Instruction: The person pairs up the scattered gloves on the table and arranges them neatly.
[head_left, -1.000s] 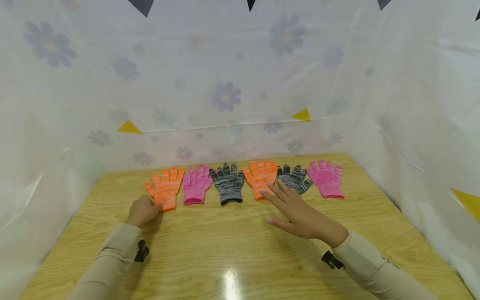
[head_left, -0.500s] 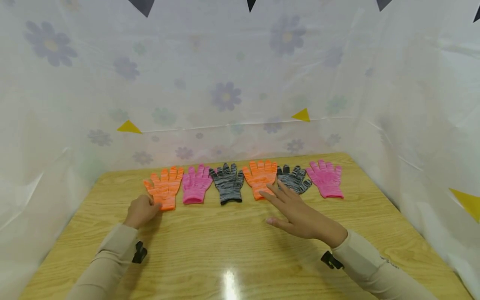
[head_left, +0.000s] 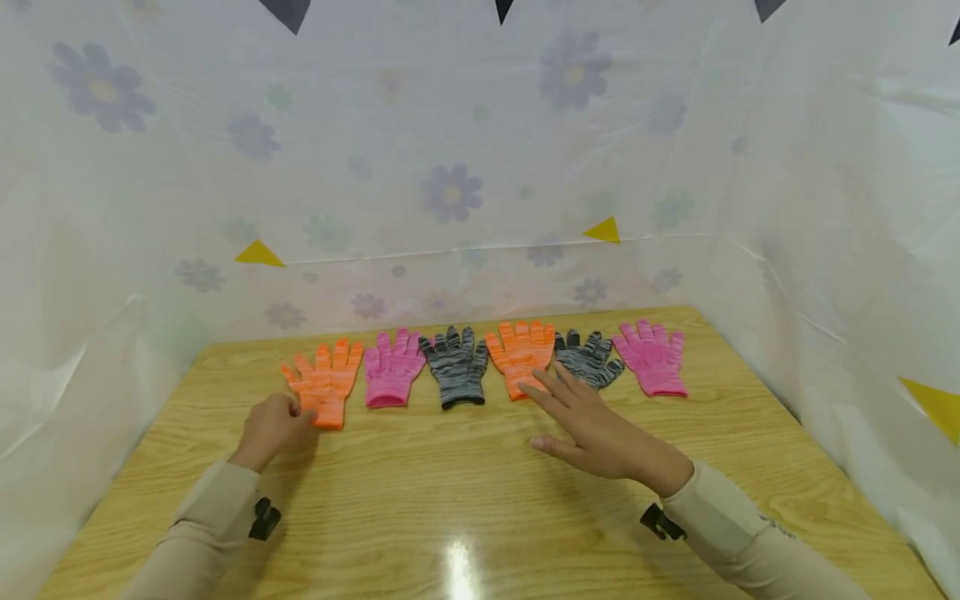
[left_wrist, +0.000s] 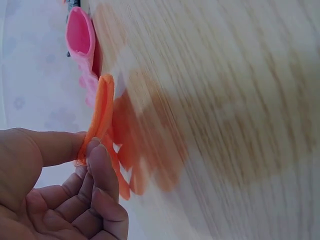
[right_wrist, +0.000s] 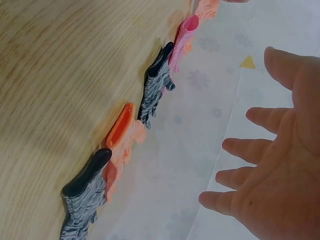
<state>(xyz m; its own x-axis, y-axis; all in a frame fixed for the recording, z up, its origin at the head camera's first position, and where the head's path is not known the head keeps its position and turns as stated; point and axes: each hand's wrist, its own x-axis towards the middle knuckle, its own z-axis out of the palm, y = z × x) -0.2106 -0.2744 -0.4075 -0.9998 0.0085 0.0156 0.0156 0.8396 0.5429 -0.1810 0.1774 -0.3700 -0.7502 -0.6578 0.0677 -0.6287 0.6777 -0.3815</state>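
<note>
Pretty sure I'm in some kind of makeshift booth rather than a regular open room. White sheeting (head_left: 337, 125) covers the back and both sides, printed with pale flowers (head_left: 452, 192) and dotted with yellow triangles (head_left: 259, 253), plus black triangles (head_left: 286, 12) up top. I've got a wood-grain table (head_left: 420, 500) in front of me with knit gloves (head_left: 454, 367) lined up like a demo setup. Home, office, lab? Honestly can't tell, the sheeting hides whatever's behind it.

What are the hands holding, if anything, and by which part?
The left hand pinches the leftmost orange glove by the edge of its cuff. The right hand holds nothing.
</note>
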